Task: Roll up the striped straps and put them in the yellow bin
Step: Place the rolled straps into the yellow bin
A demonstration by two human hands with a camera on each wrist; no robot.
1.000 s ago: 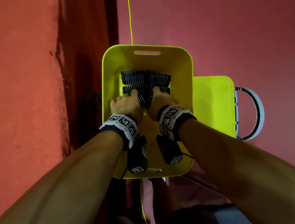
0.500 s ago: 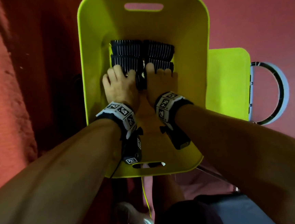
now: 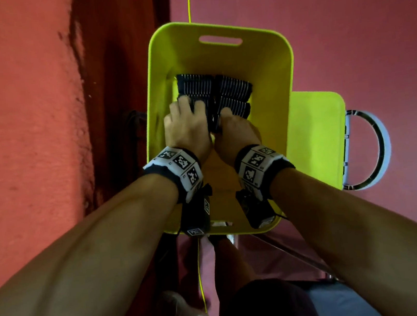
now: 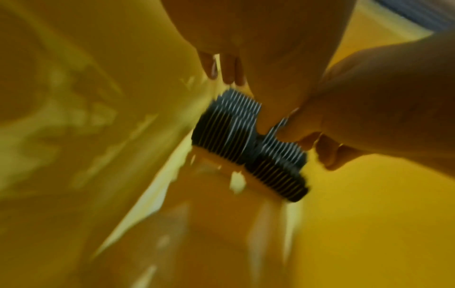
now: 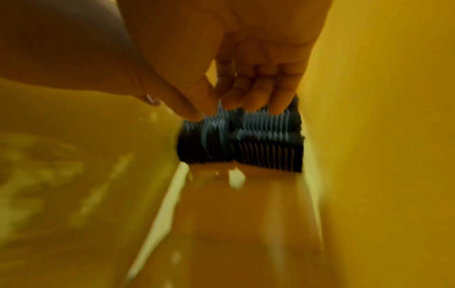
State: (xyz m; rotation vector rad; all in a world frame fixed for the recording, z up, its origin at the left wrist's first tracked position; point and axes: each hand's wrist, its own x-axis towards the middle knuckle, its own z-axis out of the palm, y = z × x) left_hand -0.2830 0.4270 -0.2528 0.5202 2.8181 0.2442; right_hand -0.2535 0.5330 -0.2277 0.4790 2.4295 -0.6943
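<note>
Head view: the yellow bin stands on a red floor, and every place here is given from it. Inside, toward its far wall with the slot handle, lie the rolled striped straps, dark rolls packed side by side in rows. The left hand reaches down into the bin at the near left of the rolls, its fingers bent over the nearest roll. The right hand sits just beside it, at the near right of the rolls, fingers tucked down against them. Just outside the bin's right wall lies a yellow lid with a white and black loop handle.

Left wrist view, blurred: the striped straps rest on the bin's floor against its wall; the left hand's fingers press onto the top of one roll, thumb curled beside it.

Right wrist view, also blurred: the right hand's fingers and thumb curl down and pinch the top of the striped straps, close to the bin's right wall.
</note>
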